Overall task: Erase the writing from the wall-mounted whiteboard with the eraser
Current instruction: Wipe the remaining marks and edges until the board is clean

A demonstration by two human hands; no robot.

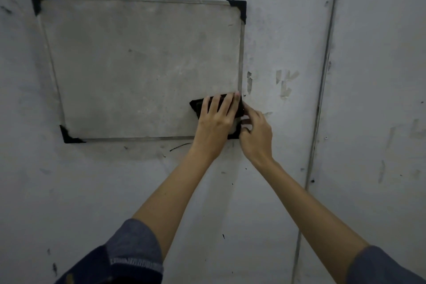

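A pale grey, scuffed plaster wall (276, 191) fills the view behind both hands, marked with dark smudges and patches of peeled paint to the right of the right hand. A thin vertical seam (322, 76) runs down the wall well to the right of both hands.

Mounted on the wall, spreading up and to the left of the hands, is the rectangular grey whiteboard with a thin metal frame and black plastic corner caps (138, 64). Its surface looks smeared and cloudy, with no readable writing that I can make out.

Two bare forearms rise from rolled dark blue denim sleeves (129, 251) at the bottom edge.

The left hand (215, 120) lies with fingers spread and nearly straight, pressing flat on the black rectangular eraser (198, 106), which sits against the board's lower right area, just inside the right frame edge. The right hand (254, 132) is just beside the left, touching it or nearly so, its fingers curled at the eraser's right end near the board's lower right corner cap (232, 136); whether it actually pinches the eraser or the frame cannot be told.
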